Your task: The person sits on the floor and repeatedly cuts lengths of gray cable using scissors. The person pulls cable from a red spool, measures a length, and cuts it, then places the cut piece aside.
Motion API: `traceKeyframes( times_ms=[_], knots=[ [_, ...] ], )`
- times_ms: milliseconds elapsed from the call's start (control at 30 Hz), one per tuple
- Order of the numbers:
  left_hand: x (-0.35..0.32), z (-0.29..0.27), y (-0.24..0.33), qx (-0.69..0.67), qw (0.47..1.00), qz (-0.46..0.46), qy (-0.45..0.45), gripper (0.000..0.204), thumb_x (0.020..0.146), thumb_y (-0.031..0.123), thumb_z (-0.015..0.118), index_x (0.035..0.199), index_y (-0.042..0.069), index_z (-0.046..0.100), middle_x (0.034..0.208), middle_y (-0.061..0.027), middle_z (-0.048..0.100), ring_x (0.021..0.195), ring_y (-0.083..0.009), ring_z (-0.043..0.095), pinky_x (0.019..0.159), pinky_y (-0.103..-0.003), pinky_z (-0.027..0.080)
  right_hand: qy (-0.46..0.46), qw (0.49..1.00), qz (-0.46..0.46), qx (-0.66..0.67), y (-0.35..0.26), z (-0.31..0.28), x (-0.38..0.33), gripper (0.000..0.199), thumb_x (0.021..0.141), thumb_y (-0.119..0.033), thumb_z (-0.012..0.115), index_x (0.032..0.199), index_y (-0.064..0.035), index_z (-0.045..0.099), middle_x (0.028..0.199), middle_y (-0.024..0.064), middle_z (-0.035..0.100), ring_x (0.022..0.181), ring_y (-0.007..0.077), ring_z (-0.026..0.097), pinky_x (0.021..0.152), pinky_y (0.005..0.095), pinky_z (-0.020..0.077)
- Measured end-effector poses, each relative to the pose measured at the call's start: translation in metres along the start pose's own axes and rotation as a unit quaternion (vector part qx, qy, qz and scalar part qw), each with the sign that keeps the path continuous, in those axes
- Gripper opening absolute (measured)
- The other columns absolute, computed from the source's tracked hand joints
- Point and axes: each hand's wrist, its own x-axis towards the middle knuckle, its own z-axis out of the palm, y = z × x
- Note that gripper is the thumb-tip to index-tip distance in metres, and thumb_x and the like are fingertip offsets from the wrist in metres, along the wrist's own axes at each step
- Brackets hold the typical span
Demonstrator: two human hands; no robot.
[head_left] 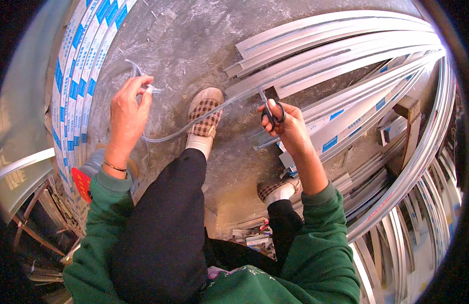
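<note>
I see blue-printed profiles (75, 86) left of the left checkered shoe (206, 109); left fingers (139, 81) pinch a translucent strip (166, 138) curving across it, right fingers (292, 112) grip black-handled scissors (265, 100).

The strip (166, 138) passes over your left shoe (206, 104); profiles (315, 61) lie rightward on the floor (168, 40), a spool (95, 161) to your left.

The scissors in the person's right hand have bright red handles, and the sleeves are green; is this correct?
Not quite: in the head view, the scissors are black-handled, not red-handled. They are indeed in the right hand, and the sleeves are green.
</note>
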Motion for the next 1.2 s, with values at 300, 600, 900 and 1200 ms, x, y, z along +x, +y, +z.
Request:
traceKeyframes(
  times_ms=[300, 600, 900, 1200],
  knots=[
    [0.000, -0.008, -0.005, -0.005, 0.998, -0.010, 0.065, 0.023, 0.089, 0.000, 0.055, 0.110, 0.004, 0.065, 0.107, -0.0113, 0.068, 0.090, -0.0237, 0.068, 0.079, -0.034, 0.052, 0.157, 0.981, -0.105, -0.033, -0.045, -0.087, 0.018, 0.041, 0.098, -0.038, 0.056, 0.110, 0.0005, 0.065, 0.074, 0.0007, 0.059, 0.057, 0.0034, 0.048, 0.047, 0.0161, 0.0338],
    [0.006, -0.011, -0.015, -0.032, 0.988, 0.038, 0.145, 0.025, 0.088, -0.002, 0.055, 0.109, 0.005, 0.066, 0.104, -0.0100, 0.068, 0.089, -0.0204, 0.068, 0.077, -0.032, 0.053, 0.250, 0.937, -0.238, 0.059, -0.115, -0.133, 0.055, 0.035, 0.095, -0.034, 0.063, 0.100, 0.0011, 0.065, 0.078, 0.0075, 0.066, 0.066, 0.0124, 0.062, 0.051, 0.0218, 0.0433],
    [-0.036, 0.082, -0.047, -0.044, 0.989, -0.104, -0.100, 0.009, 0.081, 0.014, 0.071, 0.085, 0.006, 0.069, 0.081, -0.0088, 0.064, 0.072, -0.0231, 0.065, 0.065, -0.037, 0.051, 0.034, 0.999, -0.008, -0.030, -0.020, -0.004, -0.014, 0.041, 0.095, -0.044, 0.060, 0.098, -0.0030, 0.066, 0.069, 0.0019, 0.063, 0.055, 0.0078, 0.057, 0.049, 0.0192, 0.0414],
    [-0.038, 0.138, -0.064, -0.148, 0.976, -0.142, -0.066, 0.012, 0.082, 0.014, 0.071, 0.085, 0.003, 0.069, 0.073, -0.0080, 0.068, 0.065, -0.0181, 0.065, 0.062, -0.033, 0.051, -0.004, 1.000, 0.020, -0.019, -0.004, 0.007, -0.013, 0.041, 0.098, -0.041, 0.056, 0.102, -0.0021, 0.065, 0.072, 0.0020, 0.064, 0.058, 0.0076, 0.058, 0.049, 0.0195, 0.0415]
  ],
)
